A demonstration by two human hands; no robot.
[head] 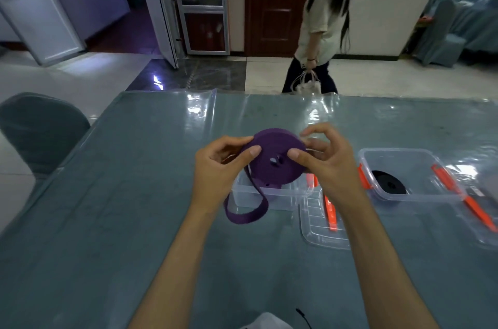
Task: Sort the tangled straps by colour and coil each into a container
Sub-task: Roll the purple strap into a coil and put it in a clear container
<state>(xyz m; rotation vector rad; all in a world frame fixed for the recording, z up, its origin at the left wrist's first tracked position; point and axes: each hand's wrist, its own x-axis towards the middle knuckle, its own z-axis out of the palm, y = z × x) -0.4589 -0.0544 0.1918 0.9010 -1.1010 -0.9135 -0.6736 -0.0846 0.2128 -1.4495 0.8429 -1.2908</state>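
Observation:
A purple strap coil [270, 164] is held up above a clear plastic container [269, 198] in the middle of the table. My left hand [219, 169] grips the coil's left side, thumb on its face. My right hand [320, 159] grips its right side, thumb on its face as well. A loose purple tail [246, 210] hangs from the coil and loops down in front of the container. A black strap coil [389, 183] lies inside a second clear container [420, 194] on the right.
A clear lid with orange clips [323, 223] lies before the containers, another lid [474, 210] at far right. The table [134, 194] has a grey cloth under clear film. A grey chair [40, 134] stands left. A person [320, 32] walks past beyond the far edge.

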